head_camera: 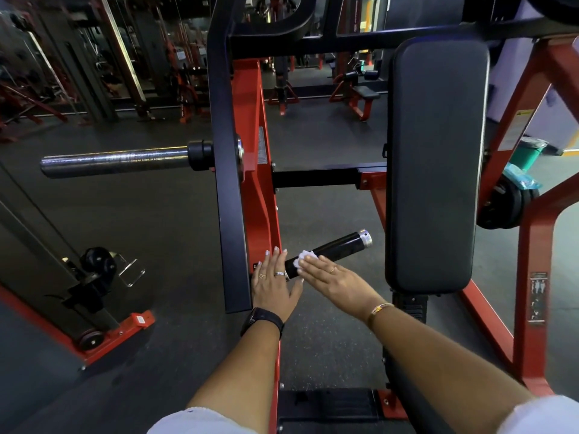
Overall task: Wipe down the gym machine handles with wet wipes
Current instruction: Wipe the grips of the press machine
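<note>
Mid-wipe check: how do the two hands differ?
The right hand presses a white wipe onto the black handle; the left hand holds no wipe and rests flat at the handle's base. The left wrist carries a black watch, the right a gold bangle. Both show straight fingers and rings.

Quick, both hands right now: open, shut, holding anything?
Left hand: open, flat against the frame, holding nothing.
Right hand: open, straight fingers pressing the wet wipe onto the handle.
</note>
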### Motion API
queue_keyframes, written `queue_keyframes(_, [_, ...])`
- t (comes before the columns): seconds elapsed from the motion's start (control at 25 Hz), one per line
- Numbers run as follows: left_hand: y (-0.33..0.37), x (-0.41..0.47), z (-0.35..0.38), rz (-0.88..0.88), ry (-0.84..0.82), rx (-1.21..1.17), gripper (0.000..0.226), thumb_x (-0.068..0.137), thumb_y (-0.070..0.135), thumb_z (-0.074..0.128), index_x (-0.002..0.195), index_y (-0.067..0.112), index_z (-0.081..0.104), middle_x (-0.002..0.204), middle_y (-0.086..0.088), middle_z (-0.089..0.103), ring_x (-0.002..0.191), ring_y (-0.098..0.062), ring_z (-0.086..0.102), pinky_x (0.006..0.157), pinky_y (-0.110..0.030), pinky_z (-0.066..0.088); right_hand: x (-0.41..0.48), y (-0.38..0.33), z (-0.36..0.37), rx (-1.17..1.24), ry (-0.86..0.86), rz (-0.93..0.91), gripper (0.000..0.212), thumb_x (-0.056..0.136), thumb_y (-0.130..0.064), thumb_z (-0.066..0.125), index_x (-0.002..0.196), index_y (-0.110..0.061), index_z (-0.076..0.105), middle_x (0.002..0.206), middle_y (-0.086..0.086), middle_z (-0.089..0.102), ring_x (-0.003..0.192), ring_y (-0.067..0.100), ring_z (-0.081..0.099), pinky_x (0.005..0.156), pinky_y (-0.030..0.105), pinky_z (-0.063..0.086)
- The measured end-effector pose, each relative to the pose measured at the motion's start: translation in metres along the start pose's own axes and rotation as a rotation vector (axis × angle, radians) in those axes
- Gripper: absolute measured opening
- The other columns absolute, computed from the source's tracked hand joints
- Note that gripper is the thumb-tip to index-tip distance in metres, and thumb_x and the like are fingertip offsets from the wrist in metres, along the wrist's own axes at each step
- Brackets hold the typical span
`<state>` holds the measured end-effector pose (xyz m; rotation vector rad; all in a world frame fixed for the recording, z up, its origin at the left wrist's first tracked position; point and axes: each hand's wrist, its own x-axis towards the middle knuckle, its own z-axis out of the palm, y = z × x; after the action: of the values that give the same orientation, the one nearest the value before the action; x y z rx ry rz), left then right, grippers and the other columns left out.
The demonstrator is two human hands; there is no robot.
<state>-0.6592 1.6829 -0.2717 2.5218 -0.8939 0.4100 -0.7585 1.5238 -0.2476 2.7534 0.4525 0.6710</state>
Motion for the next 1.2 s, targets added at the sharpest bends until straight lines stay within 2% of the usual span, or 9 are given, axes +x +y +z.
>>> queue_keyframes(0.08, [0.0,0.001,-0.001,-0.004,0.023,-0.009,0.063,0.093,0.05,0.03,0.143,0.014,0.041,0.148,-0.007,0.041,0.141,-0.023,0.032,0.114,-0.038,0.017,-0.014,0.02,-0.004,-0.043,0.028,0.022,0.062,0.085,0.008,0.038,0.146,-0.007,0.034,0.154,0.009,0.028,0.143,0.022,0.024,0.116,0.039,0.023])
queue_keyframes(0.16, [0.001,0.0,-0.001,0.001,0.02,-0.011,0.065,0.097,0.053,0.017,0.144,0.014,0.04,0.148,-0.007,0.042,0.141,-0.024,0.032,0.114,-0.038,0.015,-0.019,0.027,-0.005,0.022,0.116,0.309,0.07,0.081,0.018,0.036,0.147,-0.007,0.032,0.153,0.009,0.031,0.143,0.022,0.024,0.116,0.04,0.024])
queue_keyframes(0.28, [0.0,0.001,-0.002,-0.002,-0.001,-0.015,0.076,0.096,0.058,0.0,0.145,0.014,0.038,0.149,-0.007,0.041,0.141,-0.023,0.031,0.115,-0.037,0.013,0.004,0.017,-0.005,0.058,0.16,0.608,0.078,0.068,0.02,0.064,0.139,-0.003,0.042,0.137,0.016,0.051,0.132,0.029,0.044,0.113,0.044,0.026])
queue_keyframes(0.48, [0.004,0.004,-0.007,-0.053,-0.098,0.041,0.06,0.092,0.043,0.027,0.135,0.009,0.052,0.14,-0.006,0.052,0.131,-0.023,0.048,0.11,-0.034,0.02,0.054,-0.032,-0.002,0.123,0.066,0.244,0.071,0.061,-0.001,0.08,0.128,-0.006,0.057,0.115,0.01,0.066,0.111,0.026,0.061,0.105,0.041,0.039])
queue_keyframes(0.64, [0.001,0.002,-0.003,-0.037,-0.069,0.018,0.067,0.092,0.049,0.017,0.147,0.015,0.034,0.154,-0.004,0.031,0.144,-0.019,0.025,0.117,-0.032,0.008,0.033,-0.007,-0.01,0.086,0.022,0.18,0.065,0.071,0.005,0.069,0.133,-0.007,0.053,0.126,0.009,0.062,0.12,0.025,0.056,0.11,0.036,0.03])
queue_keyframes(0.88, [0.0,0.001,-0.003,-0.014,-0.035,-0.019,0.073,0.089,0.054,0.008,0.15,0.018,0.025,0.158,-0.004,0.02,0.147,-0.018,0.013,0.115,-0.029,-0.001,-0.008,0.049,-0.019,0.091,0.128,0.582,0.052,0.085,-0.001,0.025,0.124,-0.003,0.06,0.121,0.015,0.063,0.122,0.035,0.053,0.111,0.045,0.023])
queue_keyframes(1.0, [0.0,0.001,-0.003,-0.019,-0.029,-0.034,0.074,0.09,0.055,0.005,0.15,0.017,0.026,0.158,-0.004,0.021,0.147,-0.018,0.013,0.115,-0.03,-0.001,0.006,0.024,-0.009,0.119,0.208,0.717,0.05,0.076,0.02,0.05,0.121,0.001,0.06,0.121,0.019,0.063,0.122,0.037,0.052,0.109,0.048,0.024])
queue_keyframes(1.08, [0.0,0.0,-0.004,-0.026,-0.023,-0.051,0.075,0.091,0.056,0.001,0.15,0.017,0.026,0.158,-0.002,0.021,0.147,-0.016,0.012,0.116,-0.029,-0.002,0.02,-0.009,0.002,0.154,0.214,0.583,0.066,0.064,0.024,0.062,0.125,0.0,0.058,0.127,0.018,0.059,0.124,0.035,0.051,0.108,0.048,0.031])
queue_keyframes(1.2, [0.002,-0.001,-0.008,-0.032,-0.049,-0.097,0.075,0.085,0.047,0.002,0.151,0.019,0.023,0.159,0.002,0.017,0.147,-0.012,0.006,0.118,-0.029,-0.003,0.013,-0.041,0.014,0.13,0.177,0.23,0.066,0.073,0.012,0.052,0.137,-0.002,0.047,0.143,0.015,0.045,0.135,0.028,0.04,0.11,0.04,0.034])
